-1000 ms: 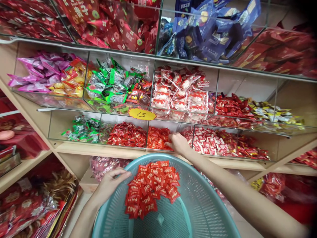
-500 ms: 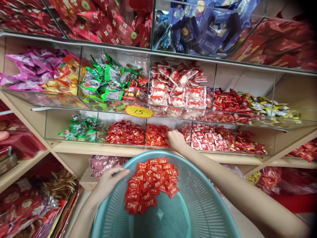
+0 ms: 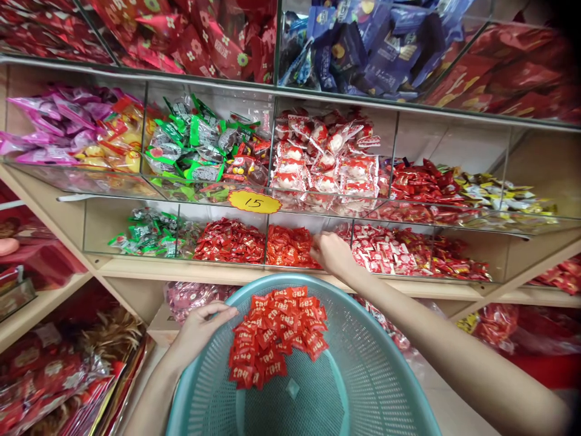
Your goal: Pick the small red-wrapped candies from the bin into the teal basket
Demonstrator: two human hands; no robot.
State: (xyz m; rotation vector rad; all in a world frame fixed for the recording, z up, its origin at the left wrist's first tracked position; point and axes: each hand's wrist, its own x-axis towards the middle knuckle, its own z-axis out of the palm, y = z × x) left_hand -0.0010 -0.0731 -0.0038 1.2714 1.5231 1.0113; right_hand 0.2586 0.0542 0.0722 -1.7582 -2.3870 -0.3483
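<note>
My left hand (image 3: 206, 324) grips the left rim of a teal plastic basket (image 3: 385, 327), thumb over the edge. Inside the basket, a heap of small red candy packets (image 3: 276, 333) lies toward the back left. My right hand (image 3: 333, 251) reaches over the far rim into the lowest shelf, at the right side of a compartment of red packets (image 3: 290, 245). Its fingers are bent and closed against the packets; what they hold, if anything, is hidden.
Glass dividers and front panes split the shelves. Above are white-and-red candies (image 3: 327, 157), green packets (image 3: 204, 139) and a yellow tag (image 3: 254, 201) marked 15. A fingertip (image 3: 8, 246) shows at the far left edge. Red goods fill the lower left.
My right hand has shifted slightly right within the compartment, uncovering more red packets. My left hand stays on the basket rim.
</note>
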